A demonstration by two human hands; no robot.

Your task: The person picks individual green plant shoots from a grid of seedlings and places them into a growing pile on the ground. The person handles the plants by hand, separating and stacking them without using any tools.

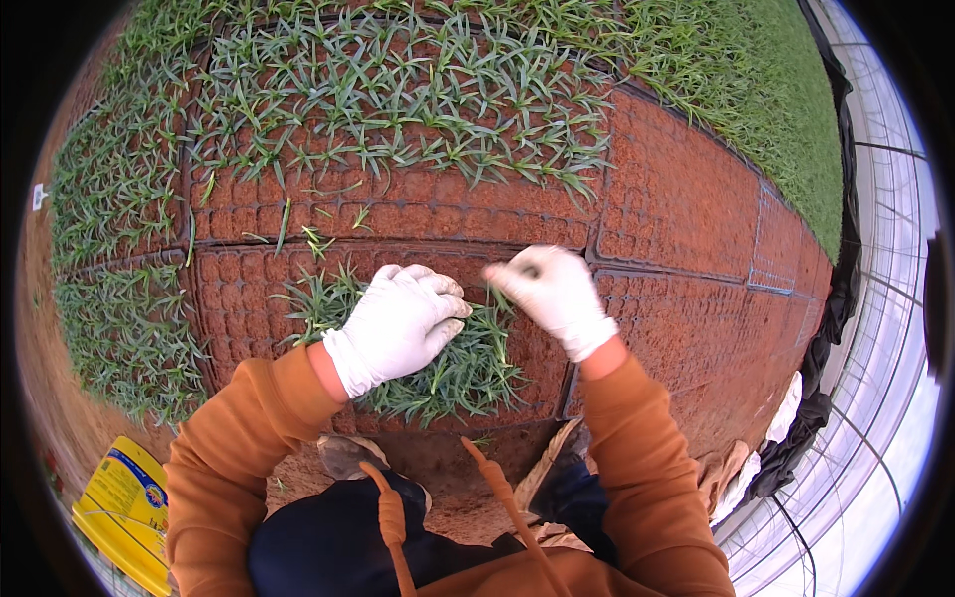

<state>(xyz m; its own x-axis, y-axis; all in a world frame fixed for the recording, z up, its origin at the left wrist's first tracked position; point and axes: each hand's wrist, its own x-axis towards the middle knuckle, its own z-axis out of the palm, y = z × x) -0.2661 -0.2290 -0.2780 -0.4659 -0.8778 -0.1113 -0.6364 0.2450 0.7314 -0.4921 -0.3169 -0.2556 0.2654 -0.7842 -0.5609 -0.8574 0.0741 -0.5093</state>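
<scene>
A loose heap of green, narrow-leaved plant cuttings (455, 373) lies on a soil-filled black cell tray (239, 298) before me. My left hand (403, 324), in a white glove, is over the heap's upper left part. Its fingers are bent, with thumb and forefinger close together; whatever they may hold is hidden. To the right, my gloved right hand (548, 291) is raised just above the heap's upper right edge. It is blurred, thumb and forefinger curled towards each other. Green leaves show below its fingertips, but I cannot tell if it holds them.
Beyond is a tray planted with rows of seedlings (403, 97), its nearest rows bare soil with a few stray cuttings (317, 242). More soil-filled trays (679, 179) extend right. A yellow container (123, 515) stands lower left. Black sheeting (817, 358) borders the bed at right.
</scene>
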